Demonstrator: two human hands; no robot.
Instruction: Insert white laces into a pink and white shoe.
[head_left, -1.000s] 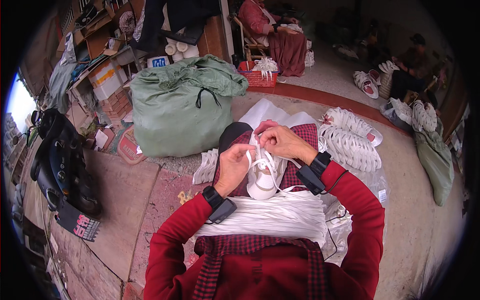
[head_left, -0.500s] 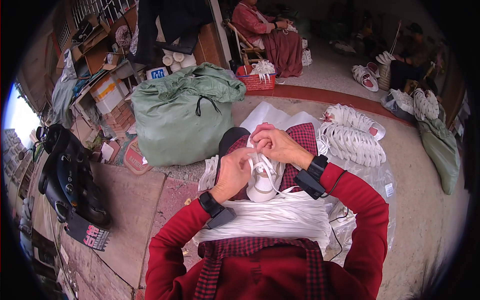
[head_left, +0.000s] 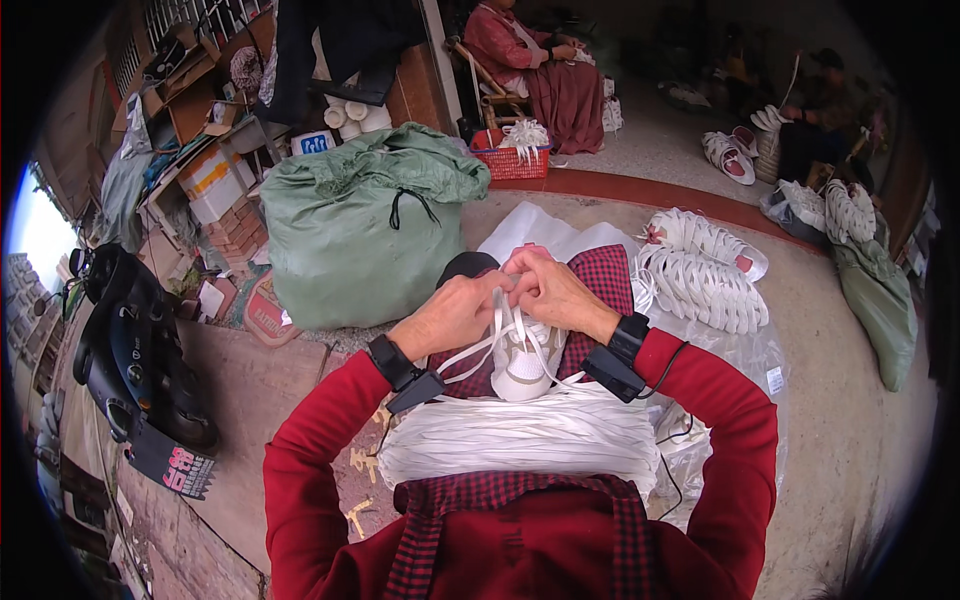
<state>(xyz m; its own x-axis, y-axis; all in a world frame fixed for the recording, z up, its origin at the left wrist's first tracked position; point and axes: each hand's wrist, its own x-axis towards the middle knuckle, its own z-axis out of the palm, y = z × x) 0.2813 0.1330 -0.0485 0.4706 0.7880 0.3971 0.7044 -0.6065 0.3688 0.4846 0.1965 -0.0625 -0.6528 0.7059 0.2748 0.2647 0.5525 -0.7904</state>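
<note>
A white sneaker (head_left: pixel 522 378) with beige panels lies on my lap, its toe toward me. White shoelace (head_left: pixel 478 350) runs through its front, with loose lengths looping out to both sides. My left hand (head_left: pixel 455 315) pinches the lace at the upper end of the lacing. Meeting it there, my right hand (head_left: pixel 568 300) has its fingers curled closed at the lace and the shoe's opening. The fingertips of both hands touch or nearly touch, and they hide the topmost eyelets. Across my lap, nearer me, rests a thick bundle of white laces (head_left: pixel 530 445).
Rows of white sneakers (head_left: pixel 705 285) lie on plastic sheeting to the right. A big green sack (head_left: pixel 365 250) stands at the left front, with a red basket (head_left: pixel 512 162) beyond it. A scooter (head_left: pixel 140 345) is far left. Another person (head_left: pixel 515 60) sits behind, handling something white.
My left hand has moved up and inward from the shoe's side to meet my right fingers. A loop of lace now hangs out to the left of the shoe.
</note>
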